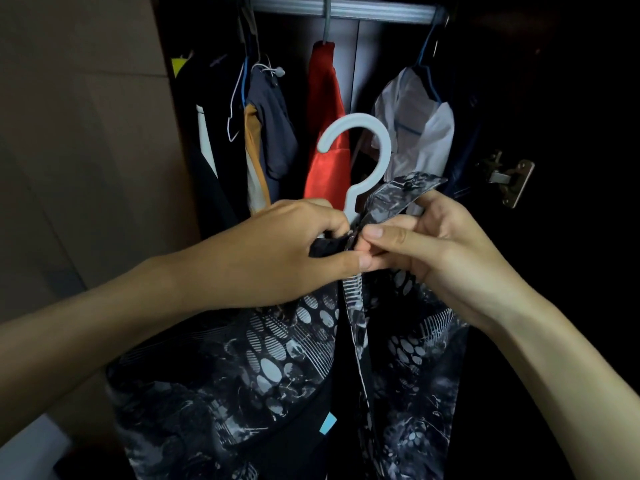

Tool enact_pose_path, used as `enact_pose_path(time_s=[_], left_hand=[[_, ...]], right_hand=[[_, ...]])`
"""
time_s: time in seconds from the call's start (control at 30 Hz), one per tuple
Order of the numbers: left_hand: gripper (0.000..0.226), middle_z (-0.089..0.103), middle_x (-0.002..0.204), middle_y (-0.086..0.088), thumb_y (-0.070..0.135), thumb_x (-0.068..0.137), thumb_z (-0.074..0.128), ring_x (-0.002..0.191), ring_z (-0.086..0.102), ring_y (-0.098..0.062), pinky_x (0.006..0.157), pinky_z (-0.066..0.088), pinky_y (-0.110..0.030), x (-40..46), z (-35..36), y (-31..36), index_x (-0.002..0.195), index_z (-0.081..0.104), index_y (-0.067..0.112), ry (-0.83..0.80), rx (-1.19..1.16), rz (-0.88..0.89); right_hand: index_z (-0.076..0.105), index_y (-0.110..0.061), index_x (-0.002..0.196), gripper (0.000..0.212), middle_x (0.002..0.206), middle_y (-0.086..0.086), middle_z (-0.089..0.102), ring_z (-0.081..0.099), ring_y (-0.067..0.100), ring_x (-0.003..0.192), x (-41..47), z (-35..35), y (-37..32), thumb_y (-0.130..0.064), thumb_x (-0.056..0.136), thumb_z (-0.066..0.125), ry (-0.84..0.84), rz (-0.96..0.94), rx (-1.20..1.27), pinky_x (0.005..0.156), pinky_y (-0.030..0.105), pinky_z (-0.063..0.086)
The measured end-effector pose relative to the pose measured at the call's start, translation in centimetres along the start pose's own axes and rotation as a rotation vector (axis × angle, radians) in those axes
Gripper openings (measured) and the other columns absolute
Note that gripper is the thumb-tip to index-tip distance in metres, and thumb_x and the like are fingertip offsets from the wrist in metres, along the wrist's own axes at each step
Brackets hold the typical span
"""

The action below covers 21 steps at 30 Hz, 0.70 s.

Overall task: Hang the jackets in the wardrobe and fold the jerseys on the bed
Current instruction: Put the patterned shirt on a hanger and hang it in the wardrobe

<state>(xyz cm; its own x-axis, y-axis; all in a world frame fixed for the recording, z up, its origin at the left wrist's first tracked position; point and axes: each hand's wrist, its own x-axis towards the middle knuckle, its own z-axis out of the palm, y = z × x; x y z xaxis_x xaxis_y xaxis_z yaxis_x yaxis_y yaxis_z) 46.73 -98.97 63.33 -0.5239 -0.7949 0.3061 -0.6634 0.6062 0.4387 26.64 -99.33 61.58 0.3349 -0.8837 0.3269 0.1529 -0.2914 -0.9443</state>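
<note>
Head view, looking down past two bare forearms into an open dark wardrobe (519, 98). Both hands meet in the middle of the picture at the collar of a black jacket with a grey and white dotted print (263, 368). The jacket hangs on a white plastic hanger (360, 150), whose large hook rises just above the hands and is not on the rail. The left hand (277, 247) has its fingers curled round the collar edge at the neck of the hanger. The right hand (440, 251) pinches the other collar edge between thumb and fingers (381, 233), the two hands touching at the fingertips. The jacket's front falls open below them.

Behind, a metal rail (346, 10) runs across the top. From it hang a red garment (325, 126), a white garment on a blue hanger (415, 126), and a dark grey garment with an orange strip beside it (273, 123). A brass door hinge (509, 178) shows at right.
</note>
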Motion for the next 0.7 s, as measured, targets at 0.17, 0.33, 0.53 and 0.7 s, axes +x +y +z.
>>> enact_pose_path(time_s=[0.17, 0.33, 0.53, 0.7], left_hand=[[0.031, 0.053, 0.087, 0.010, 0.058, 0.090, 0.052, 0.075, 0.053, -0.007, 0.064, 0.039, -0.017, 0.1, 0.6, -0.8, 0.083, 0.062, 0.029, -0.052, 0.064, 0.043], [0.022, 0.057, 0.089, 0.009, 0.042, 0.095, 0.063, 0.071, 0.054, -0.006, 0.062, 0.037, -0.013, 0.2, 1.0, -1.4, 0.084, 0.067, 0.024, -0.015, 0.056, 0.093], [0.016, 0.056, 0.089, 0.012, 0.037, 0.095, 0.067, 0.076, 0.056, -0.002, 0.063, 0.040, -0.010, 0.6, 0.9, -0.6, 0.090, 0.073, 0.022, -0.109, 0.039, 0.148], [0.021, 0.055, 0.085, 0.005, 0.039, 0.093, 0.069, 0.084, 0.054, -0.012, 0.071, 0.041, -0.019, 1.8, 1.1, 1.4, 0.082, 0.065, 0.021, -0.245, 0.072, 0.289]], right_hand=[[0.055, 0.002, 0.106, 0.017, 0.083, 0.025, 0.075, 0.073, 0.035, 0.075, 0.1, -0.7, -0.1, 0.011, 0.092, 0.054, -0.039, 0.070, -0.035, 0.072, 0.035, 0.064], [0.060, -0.004, 0.089, 0.014, 0.082, 0.028, 0.073, 0.072, 0.044, 0.077, 0.3, -1.8, -0.7, 0.009, 0.093, 0.058, 0.022, 0.048, -0.270, 0.074, 0.044, 0.063], [0.055, -0.020, 0.119, 0.050, 0.107, -0.001, 0.064, 0.064, 0.015, 0.096, 0.4, -3.3, -0.4, -0.034, 0.079, 0.082, 0.213, -0.302, -0.655, 0.086, 0.033, 0.051], [0.076, -0.011, 0.104, 0.018, 0.098, 0.005, 0.079, 0.075, 0.022, 0.096, -0.6, -3.8, -4.6, -0.012, 0.086, 0.079, -0.195, -0.047, -0.619, 0.093, 0.037, 0.059]])
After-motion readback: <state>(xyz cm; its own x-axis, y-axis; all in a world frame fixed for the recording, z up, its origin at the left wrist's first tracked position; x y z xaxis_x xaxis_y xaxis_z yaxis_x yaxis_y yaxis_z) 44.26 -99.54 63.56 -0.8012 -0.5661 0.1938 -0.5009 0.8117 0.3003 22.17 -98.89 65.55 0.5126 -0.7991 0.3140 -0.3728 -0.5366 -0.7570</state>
